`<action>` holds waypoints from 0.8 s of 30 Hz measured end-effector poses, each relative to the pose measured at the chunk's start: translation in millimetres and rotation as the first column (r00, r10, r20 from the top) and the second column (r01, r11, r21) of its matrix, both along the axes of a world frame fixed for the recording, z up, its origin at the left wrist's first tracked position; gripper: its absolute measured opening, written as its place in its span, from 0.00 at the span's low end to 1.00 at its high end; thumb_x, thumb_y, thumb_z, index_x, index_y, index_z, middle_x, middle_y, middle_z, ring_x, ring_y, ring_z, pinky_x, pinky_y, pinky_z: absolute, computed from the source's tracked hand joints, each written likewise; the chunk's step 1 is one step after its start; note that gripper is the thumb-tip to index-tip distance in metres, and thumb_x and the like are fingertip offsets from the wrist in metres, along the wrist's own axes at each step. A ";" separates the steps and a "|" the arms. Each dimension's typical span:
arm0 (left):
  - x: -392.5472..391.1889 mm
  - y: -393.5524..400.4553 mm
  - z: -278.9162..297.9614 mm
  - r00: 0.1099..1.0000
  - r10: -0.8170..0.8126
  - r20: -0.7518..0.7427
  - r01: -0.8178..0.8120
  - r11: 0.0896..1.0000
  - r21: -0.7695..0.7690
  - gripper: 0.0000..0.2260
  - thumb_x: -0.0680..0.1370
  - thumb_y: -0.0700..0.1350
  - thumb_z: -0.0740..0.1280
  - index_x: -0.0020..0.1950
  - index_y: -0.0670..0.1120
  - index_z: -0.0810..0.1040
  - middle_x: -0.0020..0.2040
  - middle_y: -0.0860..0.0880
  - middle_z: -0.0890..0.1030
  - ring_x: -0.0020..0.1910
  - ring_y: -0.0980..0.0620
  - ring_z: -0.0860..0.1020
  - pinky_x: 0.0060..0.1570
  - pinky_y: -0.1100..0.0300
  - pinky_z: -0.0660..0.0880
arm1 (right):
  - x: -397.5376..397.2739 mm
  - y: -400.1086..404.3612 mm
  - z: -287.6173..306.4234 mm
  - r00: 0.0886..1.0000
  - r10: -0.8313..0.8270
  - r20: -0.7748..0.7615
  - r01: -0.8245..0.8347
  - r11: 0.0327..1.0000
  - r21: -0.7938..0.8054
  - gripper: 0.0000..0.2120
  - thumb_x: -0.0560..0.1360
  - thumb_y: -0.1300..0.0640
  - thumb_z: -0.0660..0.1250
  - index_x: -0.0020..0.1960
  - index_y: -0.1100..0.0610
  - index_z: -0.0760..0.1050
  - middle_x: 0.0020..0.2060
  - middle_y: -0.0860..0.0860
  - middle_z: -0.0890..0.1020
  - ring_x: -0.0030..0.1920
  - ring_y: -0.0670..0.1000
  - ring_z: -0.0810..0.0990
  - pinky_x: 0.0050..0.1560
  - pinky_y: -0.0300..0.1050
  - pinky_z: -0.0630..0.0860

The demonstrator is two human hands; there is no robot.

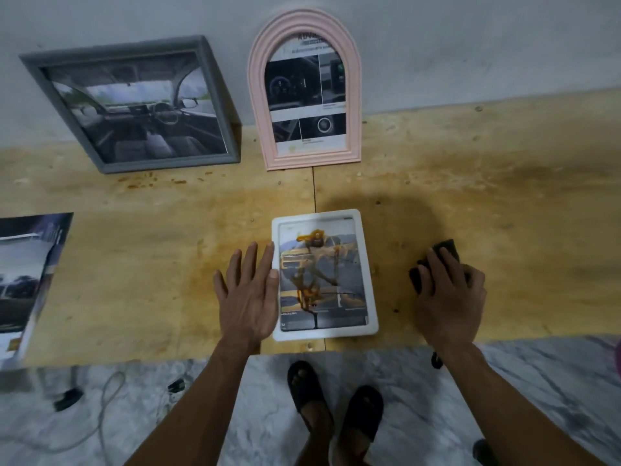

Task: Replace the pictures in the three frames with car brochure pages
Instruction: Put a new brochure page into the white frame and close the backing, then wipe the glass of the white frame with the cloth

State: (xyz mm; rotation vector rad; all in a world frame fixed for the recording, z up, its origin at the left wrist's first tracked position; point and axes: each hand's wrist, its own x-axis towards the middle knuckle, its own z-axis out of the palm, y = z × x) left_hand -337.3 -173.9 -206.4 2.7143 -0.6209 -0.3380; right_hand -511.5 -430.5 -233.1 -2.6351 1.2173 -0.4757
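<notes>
Bracing the white frame (324, 275) near the counter's front edge, left hand (247, 294) lay flat, fingers straight, so it wouldn't slide, while right hand (448, 294) clutched a dark cloth (447, 248), probably for wiping.

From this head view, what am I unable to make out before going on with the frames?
- Dark object under the right hand: the fingers cover most of it, so I cannot tell what it is.
- Brochure: cut off by the left edge.
- Pink arched frame: the page's small print is too small to read.
- White frame beside the left hand: orange-brown streaks obscure its picture.
</notes>
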 end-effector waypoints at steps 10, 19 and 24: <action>-4.1 -10.5 2.8 0.995 0.052 -0.081 -0.052 0.999 0.001 0.24 0.83 0.62 0.39 0.80 0.65 0.44 0.83 0.55 0.45 0.81 0.50 0.39 0.75 0.34 0.36 | 64.8 24.2 72.6 0.894 0.067 0.444 -0.208 0.938 0.277 0.15 0.81 0.51 0.63 0.63 0.57 0.77 0.53 0.56 0.82 0.51 0.56 0.77 0.49 0.37 0.66; -5.4 -8.2 -5.0 0.999 0.045 -0.029 -0.044 0.999 0.007 0.25 0.82 0.63 0.36 0.80 0.66 0.42 0.83 0.56 0.44 0.81 0.51 0.36 0.75 0.36 0.34 | 120.8 75.7 32.9 0.930 0.356 0.095 -0.369 0.905 0.214 0.27 0.83 0.44 0.48 0.75 0.57 0.67 0.74 0.53 0.69 0.75 0.54 0.64 0.72 0.56 0.64; -5.3 -7.7 -7.3 0.999 0.043 -0.004 -0.043 0.999 -0.010 0.23 0.84 0.62 0.39 0.80 0.66 0.42 0.82 0.56 0.45 0.81 0.50 0.37 0.75 0.37 0.33 | 130.0 91.6 30.6 0.937 0.345 0.052 -0.345 0.891 0.296 0.30 0.82 0.44 0.45 0.79 0.58 0.57 0.78 0.53 0.59 0.79 0.51 0.54 0.75 0.47 0.50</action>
